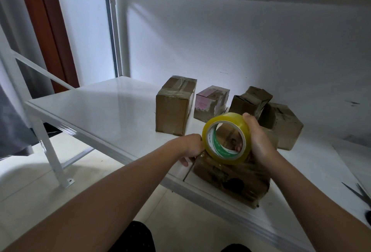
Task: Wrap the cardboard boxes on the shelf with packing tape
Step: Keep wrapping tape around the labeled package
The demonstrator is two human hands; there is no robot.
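Observation:
A yellow roll of packing tape (239,129) stands on edge over a brown cardboard box (230,179) at the front of the white shelf (104,111). My right hand (259,139) grips the roll from its right side, a fingertip showing inside the core. My left hand (191,147) holds the left end of that box, fingers curled round its edge. Clear tape stretches from the roll down onto the box top. Behind stand a tall taped box (174,107), a box with a pink label (210,103) and two more boxes (281,123).
Scissors (359,193) lie at the right edge of the shelf. A white wall closes the back and another shelf hangs overhead. The rack's white leg (50,151) and diagonal brace stand at the left over a tiled floor.

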